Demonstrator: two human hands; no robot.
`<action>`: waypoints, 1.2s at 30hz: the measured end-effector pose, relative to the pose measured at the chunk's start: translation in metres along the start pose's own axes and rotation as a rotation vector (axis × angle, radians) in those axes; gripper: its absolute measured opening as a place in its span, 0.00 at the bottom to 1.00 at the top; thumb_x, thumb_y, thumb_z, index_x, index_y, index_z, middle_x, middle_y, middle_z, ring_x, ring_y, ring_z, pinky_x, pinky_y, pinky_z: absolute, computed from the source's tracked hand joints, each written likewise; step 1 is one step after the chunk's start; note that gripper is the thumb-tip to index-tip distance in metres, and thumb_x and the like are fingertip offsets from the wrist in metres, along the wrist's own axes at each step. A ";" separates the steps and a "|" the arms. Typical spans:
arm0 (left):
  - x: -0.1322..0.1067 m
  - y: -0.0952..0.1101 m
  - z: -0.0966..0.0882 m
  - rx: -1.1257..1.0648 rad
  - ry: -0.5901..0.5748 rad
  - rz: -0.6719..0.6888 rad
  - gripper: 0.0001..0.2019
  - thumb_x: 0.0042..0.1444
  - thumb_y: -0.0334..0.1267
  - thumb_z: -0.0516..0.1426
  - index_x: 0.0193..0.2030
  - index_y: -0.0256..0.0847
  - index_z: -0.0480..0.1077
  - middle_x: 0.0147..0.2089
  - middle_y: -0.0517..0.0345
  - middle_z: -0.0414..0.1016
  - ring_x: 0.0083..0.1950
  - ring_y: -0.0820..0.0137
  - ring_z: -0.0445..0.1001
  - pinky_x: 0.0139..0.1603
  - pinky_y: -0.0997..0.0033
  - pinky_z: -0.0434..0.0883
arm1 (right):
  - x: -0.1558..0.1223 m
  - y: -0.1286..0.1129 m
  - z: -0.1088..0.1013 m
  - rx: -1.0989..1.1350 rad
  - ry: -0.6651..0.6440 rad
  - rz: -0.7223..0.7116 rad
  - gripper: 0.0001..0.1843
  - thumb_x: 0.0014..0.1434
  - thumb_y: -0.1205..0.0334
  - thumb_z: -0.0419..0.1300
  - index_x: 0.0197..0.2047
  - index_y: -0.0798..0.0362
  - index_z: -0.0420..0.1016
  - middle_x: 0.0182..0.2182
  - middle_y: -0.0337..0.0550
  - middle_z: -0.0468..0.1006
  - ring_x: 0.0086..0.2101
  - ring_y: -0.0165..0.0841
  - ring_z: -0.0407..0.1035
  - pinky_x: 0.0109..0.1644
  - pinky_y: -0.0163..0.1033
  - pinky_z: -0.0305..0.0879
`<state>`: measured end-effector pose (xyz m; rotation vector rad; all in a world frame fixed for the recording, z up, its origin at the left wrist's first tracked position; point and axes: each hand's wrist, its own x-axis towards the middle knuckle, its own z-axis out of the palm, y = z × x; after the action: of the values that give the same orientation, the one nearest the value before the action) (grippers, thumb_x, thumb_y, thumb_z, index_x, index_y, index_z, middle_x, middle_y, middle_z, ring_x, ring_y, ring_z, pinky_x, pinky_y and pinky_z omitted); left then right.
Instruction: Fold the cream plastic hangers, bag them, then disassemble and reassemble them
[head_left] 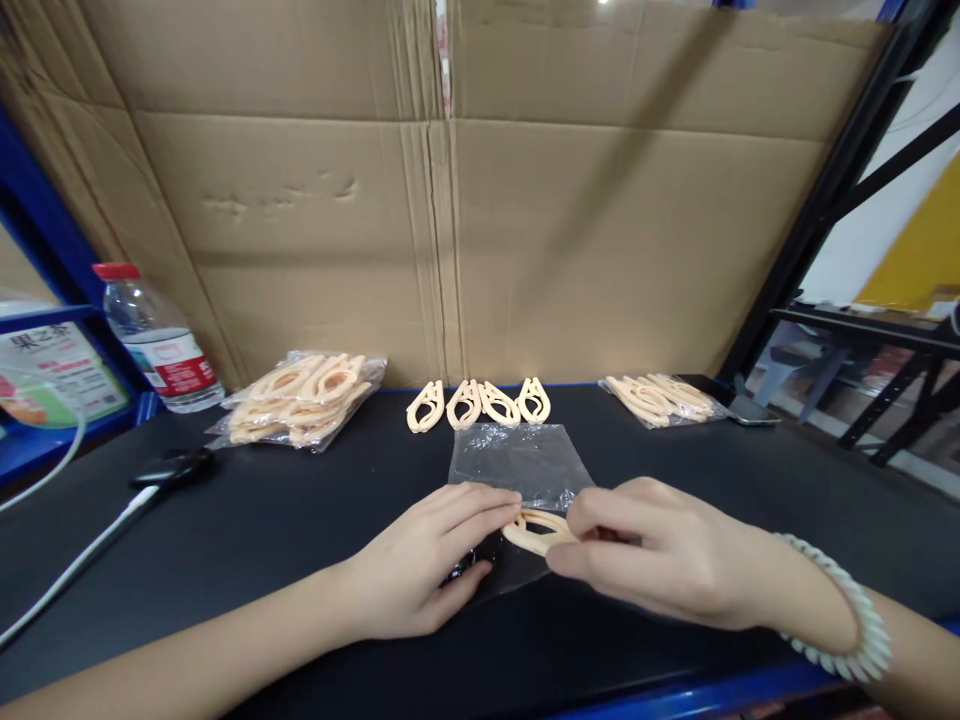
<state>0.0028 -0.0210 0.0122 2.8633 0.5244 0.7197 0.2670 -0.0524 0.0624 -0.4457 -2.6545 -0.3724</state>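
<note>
My right hand (652, 560) pinches a peach-coloured plastic clip (536, 530) at the mouth of a clear plastic bag (517, 462) lying flat on the black table (300, 520). Fingers of my left hand (427, 560) are pressed on the bag's near edge, thumb tucked under, holding it. Behind the bag, several loose clips (480, 404) stand in a row against the cardboard wall. A beaded bracelet (847, 620) circles my right wrist.
A bagged pile of clips (300, 400) lies at the back left, another bag of clips (664, 398) at the back right beside a phone (754, 412). A water bottle (161, 345) stands far left. A black device with a white cable (112, 525) lies left. Cardboard (480, 220) walls off the back.
</note>
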 end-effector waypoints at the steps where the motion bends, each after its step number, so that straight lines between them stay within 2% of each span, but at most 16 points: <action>1: 0.000 0.000 0.000 0.000 0.002 0.000 0.30 0.58 0.26 0.53 0.67 0.44 0.55 0.63 0.46 0.66 0.62 0.59 0.66 0.61 0.56 0.68 | 0.000 -0.002 0.002 -0.045 -0.034 -0.012 0.11 0.67 0.70 0.50 0.42 0.53 0.73 0.29 0.38 0.71 0.24 0.26 0.63 0.23 0.35 0.57; 4: 0.000 0.000 0.000 0.008 0.004 0.002 0.31 0.58 0.26 0.53 0.68 0.44 0.53 0.64 0.45 0.65 0.63 0.59 0.65 0.62 0.55 0.67 | 0.001 -0.005 0.009 -0.115 -0.145 -0.013 0.13 0.67 0.70 0.48 0.39 0.54 0.73 0.30 0.39 0.72 0.22 0.27 0.60 0.21 0.39 0.52; 7: 0.000 0.000 0.000 0.010 -0.005 -0.006 0.30 0.59 0.27 0.53 0.68 0.44 0.53 0.64 0.45 0.65 0.63 0.58 0.65 0.62 0.53 0.67 | 0.003 -0.006 0.017 -0.180 -0.181 -0.016 0.11 0.66 0.71 0.50 0.39 0.56 0.73 0.32 0.42 0.73 0.25 0.29 0.62 0.23 0.39 0.56; 12: -0.001 0.000 0.001 0.013 -0.022 -0.009 0.30 0.58 0.26 0.53 0.67 0.42 0.54 0.64 0.46 0.65 0.63 0.60 0.64 0.63 0.56 0.65 | 0.005 -0.004 0.028 -0.275 -0.091 -0.001 0.11 0.66 0.70 0.51 0.35 0.55 0.72 0.33 0.45 0.75 0.34 0.33 0.66 0.30 0.39 0.62; 18: 0.001 0.000 0.001 0.029 -0.006 0.017 0.29 0.58 0.26 0.53 0.66 0.42 0.54 0.63 0.46 0.66 0.63 0.59 0.65 0.62 0.55 0.67 | 0.009 0.003 0.044 -0.341 -0.021 -0.053 0.15 0.64 0.72 0.52 0.27 0.55 0.72 0.28 0.43 0.74 0.31 0.33 0.65 0.30 0.40 0.60; 20: 0.001 0.000 0.001 0.037 0.001 0.024 0.29 0.57 0.26 0.53 0.66 0.41 0.55 0.62 0.45 0.67 0.62 0.59 0.65 0.62 0.56 0.67 | 0.010 0.004 0.046 -0.352 -0.036 -0.064 0.14 0.64 0.72 0.53 0.29 0.55 0.74 0.33 0.44 0.75 0.34 0.34 0.67 0.35 0.41 0.64; 22: 0.001 0.000 0.001 0.041 0.005 0.024 0.29 0.57 0.26 0.54 0.65 0.40 0.56 0.62 0.45 0.67 0.62 0.59 0.66 0.62 0.56 0.67 | 0.011 0.006 0.046 -0.359 -0.062 -0.070 0.11 0.65 0.71 0.53 0.35 0.55 0.77 0.45 0.48 0.76 0.44 0.38 0.68 0.46 0.47 0.66; 24: 0.000 -0.001 0.002 0.049 0.008 0.021 0.28 0.57 0.26 0.54 0.65 0.41 0.57 0.62 0.46 0.68 0.62 0.59 0.66 0.62 0.55 0.67 | 0.010 0.009 0.045 -0.361 -0.092 -0.065 0.10 0.65 0.68 0.54 0.42 0.55 0.78 0.60 0.49 0.67 0.57 0.45 0.62 0.57 0.54 0.61; 26: -0.001 -0.001 0.003 0.062 0.008 0.022 0.28 0.57 0.27 0.53 0.65 0.41 0.56 0.62 0.46 0.67 0.63 0.58 0.65 0.62 0.54 0.66 | 0.010 0.013 0.045 -0.358 -0.135 -0.048 0.11 0.65 0.66 0.55 0.45 0.55 0.78 0.66 0.47 0.58 0.63 0.50 0.53 0.63 0.58 0.56; 28: -0.001 -0.001 0.003 0.067 0.009 0.030 0.29 0.58 0.26 0.53 0.66 0.41 0.55 0.63 0.46 0.67 0.63 0.59 0.65 0.63 0.54 0.66 | 0.010 0.017 0.047 -0.360 -0.167 -0.034 0.11 0.65 0.65 0.56 0.46 0.56 0.78 0.68 0.47 0.55 0.64 0.51 0.51 0.64 0.58 0.54; 31: 0.000 0.000 0.002 0.061 0.009 0.042 0.29 0.58 0.26 0.53 0.66 0.42 0.55 0.63 0.46 0.66 0.64 0.60 0.65 0.63 0.55 0.66 | 0.010 0.021 0.047 -0.372 -0.195 -0.038 0.12 0.65 0.67 0.55 0.46 0.57 0.79 0.67 0.47 0.57 0.64 0.50 0.51 0.65 0.57 0.54; 36: 0.000 0.000 0.001 0.048 0.006 0.035 0.29 0.58 0.26 0.53 0.67 0.41 0.55 0.63 0.47 0.67 0.63 0.61 0.65 0.63 0.56 0.66 | 0.010 0.018 0.046 -0.383 -0.228 0.028 0.15 0.64 0.62 0.56 0.50 0.58 0.78 0.67 0.48 0.58 0.66 0.54 0.47 0.66 0.59 0.52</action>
<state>0.0032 -0.0215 0.0115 2.9222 0.5003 0.7313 0.2486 -0.0182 0.0302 -0.6762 -2.7930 -0.8755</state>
